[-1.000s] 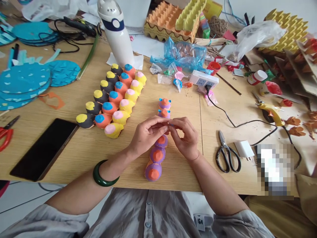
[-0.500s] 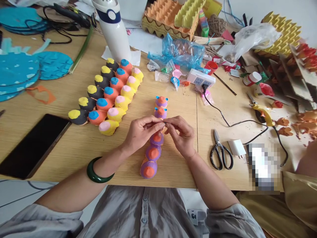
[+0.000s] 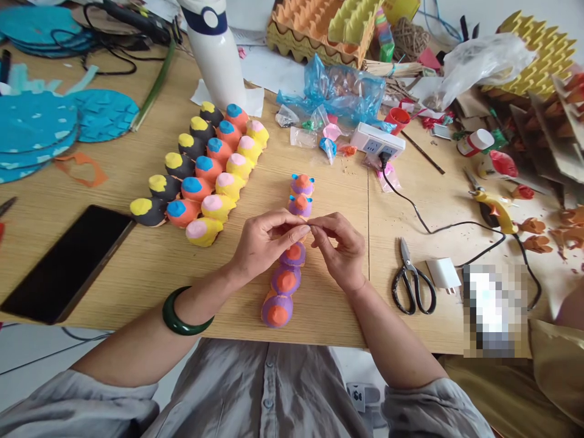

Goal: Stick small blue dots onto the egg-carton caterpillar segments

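Observation:
My left hand [image 3: 269,238] and my right hand [image 3: 340,248] meet fingertip to fingertip, both pinched closed. Whatever lies between the fingertips is too small and hidden to name. Beneath them runs a row of purple clay-covered egg-carton cups [image 3: 286,280] with orange tops. The two farthest cups [image 3: 301,204] carry small blue pieces at their sides; my hands cover the middle of the row. To the left stand three more strips of cups: black with yellow tops [image 3: 165,187], orange with blue tops [image 3: 196,188], and yellow with pink tops [image 3: 218,207].
Black-handled scissors [image 3: 413,283], a white charger [image 3: 443,274] and a power strip [image 3: 378,141] with its cord lie right. A dark tablet-like device [image 3: 68,261] is at left. Behind stand a white bottle [image 3: 214,61], a blue plastic bag [image 3: 337,91] and egg trays [image 3: 301,30]. Someone sits at right.
The view has shifted slightly, so the table's things sit a little farther right. My hands stay pinched together over the purple row, with only slight finger movement.

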{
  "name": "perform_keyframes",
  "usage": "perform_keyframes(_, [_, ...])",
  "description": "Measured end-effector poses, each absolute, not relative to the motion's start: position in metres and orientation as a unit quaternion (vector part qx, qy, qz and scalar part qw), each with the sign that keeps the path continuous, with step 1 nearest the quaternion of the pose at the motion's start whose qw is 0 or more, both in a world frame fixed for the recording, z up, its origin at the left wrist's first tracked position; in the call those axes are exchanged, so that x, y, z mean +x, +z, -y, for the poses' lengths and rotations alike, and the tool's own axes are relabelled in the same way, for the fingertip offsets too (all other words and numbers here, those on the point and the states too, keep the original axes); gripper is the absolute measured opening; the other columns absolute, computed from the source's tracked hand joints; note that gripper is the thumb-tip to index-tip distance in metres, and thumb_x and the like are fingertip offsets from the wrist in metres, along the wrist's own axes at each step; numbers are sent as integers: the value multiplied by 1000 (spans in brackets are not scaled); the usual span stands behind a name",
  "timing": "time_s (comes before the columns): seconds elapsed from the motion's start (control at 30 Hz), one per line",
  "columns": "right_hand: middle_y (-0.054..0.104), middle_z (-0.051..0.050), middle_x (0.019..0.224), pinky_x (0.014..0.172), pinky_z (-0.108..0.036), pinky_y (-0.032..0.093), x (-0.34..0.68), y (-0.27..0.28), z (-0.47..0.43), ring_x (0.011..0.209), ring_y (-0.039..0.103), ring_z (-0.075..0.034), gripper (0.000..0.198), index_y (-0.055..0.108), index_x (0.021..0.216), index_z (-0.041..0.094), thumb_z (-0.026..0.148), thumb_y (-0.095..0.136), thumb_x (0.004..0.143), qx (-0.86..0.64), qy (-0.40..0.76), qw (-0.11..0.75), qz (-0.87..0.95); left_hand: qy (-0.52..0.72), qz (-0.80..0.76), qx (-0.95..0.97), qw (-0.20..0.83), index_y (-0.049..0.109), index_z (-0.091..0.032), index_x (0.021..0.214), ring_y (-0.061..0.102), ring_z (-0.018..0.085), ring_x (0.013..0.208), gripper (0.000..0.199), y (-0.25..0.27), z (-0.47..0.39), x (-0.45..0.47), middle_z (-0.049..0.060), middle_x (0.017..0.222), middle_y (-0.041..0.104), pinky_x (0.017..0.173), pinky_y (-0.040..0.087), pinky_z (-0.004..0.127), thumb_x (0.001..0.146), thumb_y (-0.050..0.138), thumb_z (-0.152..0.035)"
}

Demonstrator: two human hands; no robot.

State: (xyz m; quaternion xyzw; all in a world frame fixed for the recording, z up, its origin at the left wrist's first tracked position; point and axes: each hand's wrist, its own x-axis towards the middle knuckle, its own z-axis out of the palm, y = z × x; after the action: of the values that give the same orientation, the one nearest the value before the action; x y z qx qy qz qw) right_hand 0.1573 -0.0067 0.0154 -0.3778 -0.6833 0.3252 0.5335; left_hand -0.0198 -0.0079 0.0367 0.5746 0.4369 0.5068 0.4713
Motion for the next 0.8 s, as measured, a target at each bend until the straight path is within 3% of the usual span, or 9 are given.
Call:
perform_keyframes(0.23, [67, -1, 91, 63, -24, 63, 159, 16, 6, 75, 66, -11, 22, 73, 124, 25, 30, 65, 105, -393, 332, 522, 680, 495, -458, 582, 455, 79, -20, 84, 66, 14, 64, 28, 39, 9, -19, 2, 77, 76, 63, 55, 26, 93, 76, -46])
perform_keyframes(0.5, [72, -3, 96, 63, -25, 63, 157, 14, 6, 76, 69, -11, 10, 74, 108, 23, 26, 64, 105, -382, 314, 518, 698, 501, -467, 574, 449, 72, -20, 74, 65, 14, 62, 39, 40, 9, -20, 2, 70, 70, 60, 52, 26, 98, 70, -51])
perform_keyframes(0.7, [72, -2, 95, 63, -25, 62, 157, 15, 6, 76, 68, -11, 9, 73, 107, 24, 25, 65, 104, -380, 312, 515, 702, 497, -462, 581, 449, 78, -21, 83, 69, 16, 71, 30, 40, 9, -21, 2, 79, 77, 68, 56, 27, 93, 77, -49])
perform_keyframes(0.8, [70, -1, 92, 63, -25, 61, 157, 15, 6, 73, 65, -10, 14, 72, 115, 24, 23, 65, 103, -375, 301, 516, 709, 497, -469, 594, 425, 79, -21, 83, 68, 16, 72, 31, 39, 8, -21, 3, 79, 77, 69, 56, 27, 93, 76, -49])
